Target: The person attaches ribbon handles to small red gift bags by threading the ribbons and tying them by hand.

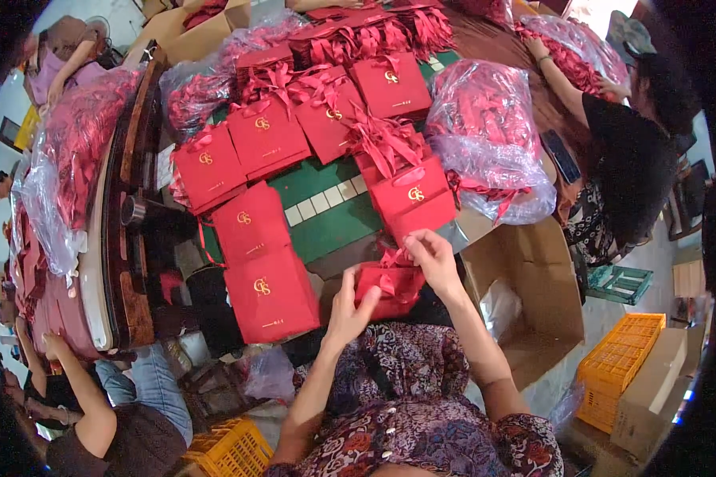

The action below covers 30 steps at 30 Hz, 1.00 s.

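A small red paper gift bag [396, 300] is held in front of my chest. My left hand [348, 308] grips its left side, thumb over the front. At the top of the bag, my right hand [431, 256] has its fingers pinched together on the red ribbon [393, 256]; the exact grip is partly hidden. Just beyond lies a stack of red bags [415, 199] with gold emblems and loose ribbons on top. To the left, more flat red bags [269, 294] are laid out in overlapping piles.
Red bags cover much of the green table [330, 234], which has a row of white tiles. A plastic sack of red bags [485, 119] stands at right, above an open cardboard box [525, 294]. Orange crates [616, 370] stand on the floor. Other people work at both sides.
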Tool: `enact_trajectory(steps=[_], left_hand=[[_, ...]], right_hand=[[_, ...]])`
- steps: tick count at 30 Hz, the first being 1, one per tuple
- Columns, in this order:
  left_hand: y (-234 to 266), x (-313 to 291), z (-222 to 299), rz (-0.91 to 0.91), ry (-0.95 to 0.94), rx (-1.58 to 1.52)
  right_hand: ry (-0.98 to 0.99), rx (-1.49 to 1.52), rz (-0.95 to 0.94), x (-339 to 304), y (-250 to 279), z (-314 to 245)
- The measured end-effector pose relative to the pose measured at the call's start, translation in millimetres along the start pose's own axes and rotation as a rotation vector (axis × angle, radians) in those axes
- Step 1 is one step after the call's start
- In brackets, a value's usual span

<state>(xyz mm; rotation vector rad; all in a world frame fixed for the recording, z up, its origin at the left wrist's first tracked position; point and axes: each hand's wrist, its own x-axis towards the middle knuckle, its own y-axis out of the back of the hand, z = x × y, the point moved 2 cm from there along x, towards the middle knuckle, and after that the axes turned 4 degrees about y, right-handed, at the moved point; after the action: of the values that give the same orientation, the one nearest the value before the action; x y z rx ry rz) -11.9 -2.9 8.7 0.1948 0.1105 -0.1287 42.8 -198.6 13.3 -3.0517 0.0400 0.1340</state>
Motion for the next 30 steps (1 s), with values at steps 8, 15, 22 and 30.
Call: enact_trajectory(steps=[8, 15, 22, 30], left_hand=[[-6.3, -26.4, 18.9, -0.159, 0.006, 0.22], [-4.2, -19.7, 21.7, -0.119, -0.058, 0.056], [9.0, 52.8, 67.5, 0.171, -0.131, -0.306], [-50.7, 113.7, 54.4, 0.352, -0.308, -0.124]], right_hand=[[0.136, -0.098, 0.066, 23.1, 16.1, -7.6], [0.151, -0.113, 0.026, 25.9, 25.7, -13.5], [0.25, -0.291, 0.332, 8.8, 52.5, 3.1], [0.4, -0.461, 0.446, -11.6, 61.1, 10.0]])
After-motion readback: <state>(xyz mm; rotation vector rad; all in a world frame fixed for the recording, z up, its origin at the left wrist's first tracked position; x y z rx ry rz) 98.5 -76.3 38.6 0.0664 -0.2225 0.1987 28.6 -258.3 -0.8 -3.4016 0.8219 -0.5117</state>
